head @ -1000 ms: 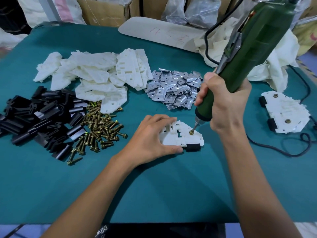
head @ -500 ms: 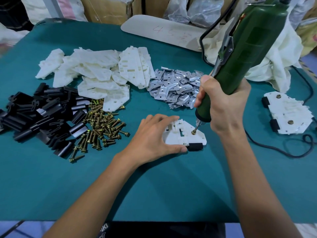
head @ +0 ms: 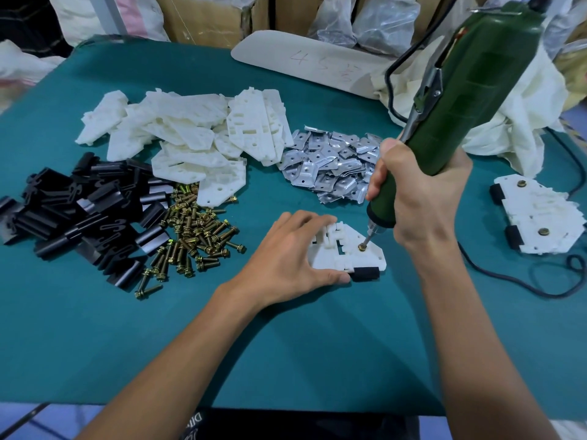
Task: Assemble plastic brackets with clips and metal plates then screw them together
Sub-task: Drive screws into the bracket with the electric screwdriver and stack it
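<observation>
At the middle of the teal worktop (head: 222, 344), a white moulded bracket (head: 330, 258) with a black clip (head: 365, 274) was pressed flat under the spread left hand (head: 292, 252), its brass screw (head: 361, 247) met by a green screwdriver (head: 460, 100) gripped tightly in the right hand (head: 422, 198), while a far-edge beige board (head: 305, 61) was marked "45".

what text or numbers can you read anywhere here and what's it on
"45": handwritten in red on the pale board at the back of the table; the red marks beside it are too faint to read.
"DI": white letters on the dark fabric at the bottom edge, turned sideways and cut off; the rest is unreadable.
Green screwdriver: a small red mark near its top, too small to read.
</observation>
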`<state>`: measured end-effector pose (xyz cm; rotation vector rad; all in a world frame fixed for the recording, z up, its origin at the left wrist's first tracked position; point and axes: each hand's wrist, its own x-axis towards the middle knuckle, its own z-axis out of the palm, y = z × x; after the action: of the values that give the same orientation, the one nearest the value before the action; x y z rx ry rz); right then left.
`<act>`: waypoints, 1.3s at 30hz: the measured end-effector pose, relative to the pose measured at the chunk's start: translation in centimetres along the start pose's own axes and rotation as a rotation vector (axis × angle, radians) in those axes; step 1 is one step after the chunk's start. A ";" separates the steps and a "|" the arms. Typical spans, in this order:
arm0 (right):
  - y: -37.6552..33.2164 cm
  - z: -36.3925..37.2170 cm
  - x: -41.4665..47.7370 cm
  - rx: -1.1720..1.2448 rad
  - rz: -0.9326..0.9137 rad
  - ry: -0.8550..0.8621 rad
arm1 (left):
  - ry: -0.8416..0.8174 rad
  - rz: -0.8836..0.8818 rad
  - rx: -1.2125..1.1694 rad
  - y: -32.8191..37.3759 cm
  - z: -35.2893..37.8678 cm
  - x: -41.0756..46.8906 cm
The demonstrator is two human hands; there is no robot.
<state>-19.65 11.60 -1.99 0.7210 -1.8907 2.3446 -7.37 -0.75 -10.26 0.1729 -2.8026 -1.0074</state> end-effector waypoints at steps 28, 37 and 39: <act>-4.5 -2.3 0.5 0.154 -0.039 0.114 | -0.240 -0.006 0.289 3.0 -1.8 0.4; -2.2 -2.0 0.1 0.125 0.004 0.081 | -0.081 -0.005 0.279 1.7 0.3 -0.4; -1.9 -2.0 0.1 0.127 0.011 0.084 | -0.054 -0.006 0.280 1.6 0.4 -0.3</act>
<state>-19.74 13.89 -0.55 0.6121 -1.7301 2.4782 -7.21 0.80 -9.62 0.1899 -2.9828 -0.6238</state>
